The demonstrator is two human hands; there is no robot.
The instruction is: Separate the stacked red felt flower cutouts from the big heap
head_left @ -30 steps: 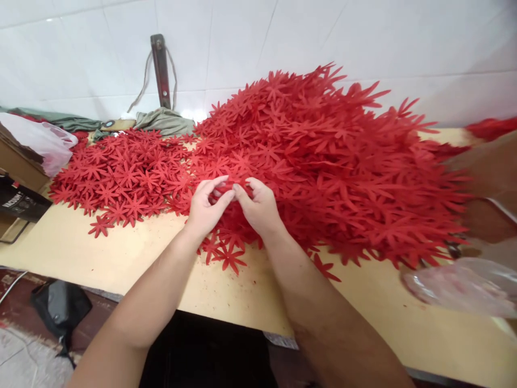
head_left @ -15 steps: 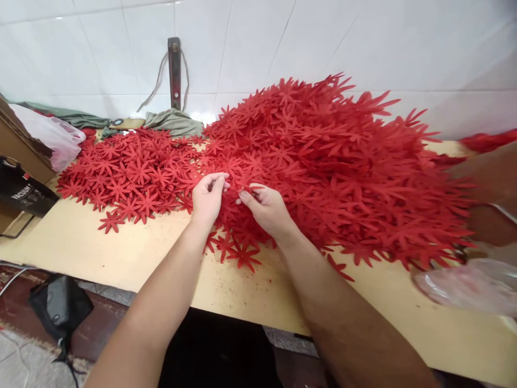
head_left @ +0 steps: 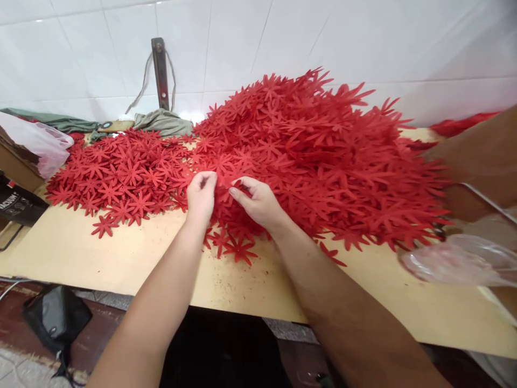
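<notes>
Left hand (head_left: 201,195) and right hand (head_left: 258,202) close together at near edge of big heap of red flower cutouts (head_left: 323,156), on tan surface (head_left: 121,258). Both grips closed, fingertips pinching red cutouts between them; which single piece, cannot tell. Flatter spread of same cutouts (head_left: 121,175) to left, touching heap. Few loose cutouts (head_left: 238,249) just below hands. Clear plastic bag (head_left: 460,261) at right edge. White tiled wall (head_left: 363,43) behind. Crumpled green cloth (head_left: 163,123) by wall.
</notes>
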